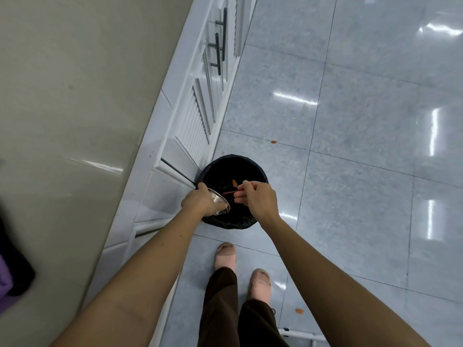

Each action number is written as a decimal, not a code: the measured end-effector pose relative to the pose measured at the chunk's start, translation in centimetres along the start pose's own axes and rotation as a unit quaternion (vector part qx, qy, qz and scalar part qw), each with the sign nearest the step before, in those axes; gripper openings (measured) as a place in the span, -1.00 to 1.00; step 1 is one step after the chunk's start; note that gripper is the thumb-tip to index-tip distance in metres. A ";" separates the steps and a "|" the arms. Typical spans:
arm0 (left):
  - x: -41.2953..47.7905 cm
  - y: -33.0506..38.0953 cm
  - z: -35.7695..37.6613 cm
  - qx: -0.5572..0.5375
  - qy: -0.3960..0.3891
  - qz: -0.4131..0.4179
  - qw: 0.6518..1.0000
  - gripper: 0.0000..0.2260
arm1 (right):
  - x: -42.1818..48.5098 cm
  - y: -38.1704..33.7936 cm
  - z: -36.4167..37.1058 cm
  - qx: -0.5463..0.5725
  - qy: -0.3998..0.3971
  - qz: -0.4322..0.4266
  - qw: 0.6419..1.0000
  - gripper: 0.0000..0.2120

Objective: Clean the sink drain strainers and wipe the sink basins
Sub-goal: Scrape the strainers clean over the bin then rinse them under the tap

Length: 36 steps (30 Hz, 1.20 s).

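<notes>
Person stands over a black-lined bin (233, 157) on the floor, set against the white cabinet doors (195, 126).

- Left hand (198, 202), at the bin's 9 o'clock rim: fingers curled round a metal mesh strainer (221, 200), tipped on edge over the bin mouth. Whether scraps still cling to the mesh is too small to tell.
- Right hand (259, 199), at the bin's 3 o'clock: thumb and forefinger pinch a thin red strip (229, 193) that reaches toward the strainer, other fingers loosely curled. What the strip is, I cannot tell.
- An orange scrap (234, 182) lies inside the bin toward 12 o'clock.
- Two orange bits on the tiles: one (273, 142) past the bin at 1 o'clock, one (299, 311) near the feet at 5 o'clock.

Progress, as a judgement: early. This looks like the emptying of one strainer, waste being picked out into the bin. Rinsing it, any second strainer and wiping the basins seem still to come. The sink is out of view, so its state is unknown. The floor bits may need picking up.
</notes>
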<state>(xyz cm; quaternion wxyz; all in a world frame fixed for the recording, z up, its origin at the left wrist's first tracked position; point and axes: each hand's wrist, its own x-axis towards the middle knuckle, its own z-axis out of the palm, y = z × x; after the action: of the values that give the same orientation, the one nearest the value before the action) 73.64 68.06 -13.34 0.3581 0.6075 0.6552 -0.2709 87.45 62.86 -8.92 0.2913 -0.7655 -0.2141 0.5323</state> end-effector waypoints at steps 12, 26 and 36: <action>-0.6 0.1 0.0 0.082 0.028 0.059 0.994 -0.22 | 0.6 -0.2 -0.1 0.040 0.008 0.019 0.999 -0.64; -0.9 -0.7 0.1 0.098 0.044 0.024 0.994 -0.24 | -0.2 0.1 -0.1 -0.012 -0.013 -0.021 1.000 -0.65; -1.2 -0.7 0.4 0.088 0.047 0.055 0.994 -0.29 | -0.7 1.0 1.0 -0.045 -0.018 0.004 0.999 -0.69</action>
<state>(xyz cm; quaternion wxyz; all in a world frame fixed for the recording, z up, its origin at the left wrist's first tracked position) 73.01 66.93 -12.69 0.2862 0.6838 0.6109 -0.2782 86.29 61.89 -9.43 0.2511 -0.7689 -0.2398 0.5369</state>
